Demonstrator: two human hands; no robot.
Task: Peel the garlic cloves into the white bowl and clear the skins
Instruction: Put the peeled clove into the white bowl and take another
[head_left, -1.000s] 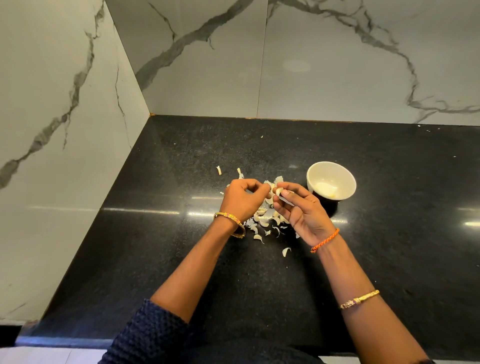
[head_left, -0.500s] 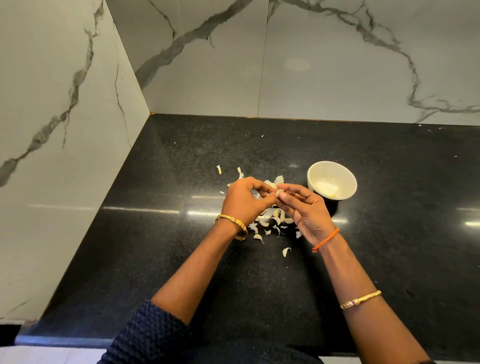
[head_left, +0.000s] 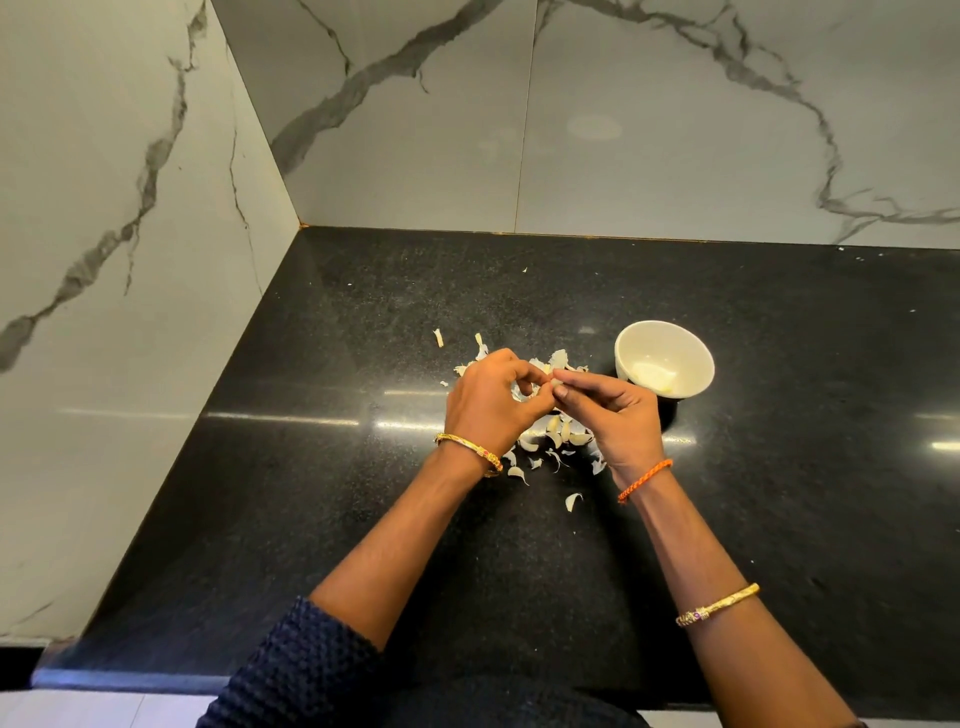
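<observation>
Black speckled countertop (head_left: 332, 499) in a marble-tiled corner, glossy with light streaks. Left hand (head_left: 488, 402) and right hand (head_left: 618, 415) meet above the skin pile (head_left: 558, 434), fingertips of both pinching one garlic clove (head_left: 555, 385) between them; the clove is mostly hidden, so how much skin is left on it can't be told. White bowl (head_left: 664, 358) sits at about 2 o'clock from the hands, near the right hand but not touching, with pale peeled garlic (head_left: 653, 373) in its bottom. Loose skins lie scattered from 10 to 6 o'clock around the pile. Risks, as I judge them: the clove is small and could slip from the pinch and drop into the skins, where it would be hard to pick out; light flakes could drift further during clearing; the right wrist could nudge the bowl. Versus a second ago: hands have closed in tighter on the clove and sit slightly lower; bowl and skins unmoved.
</observation>
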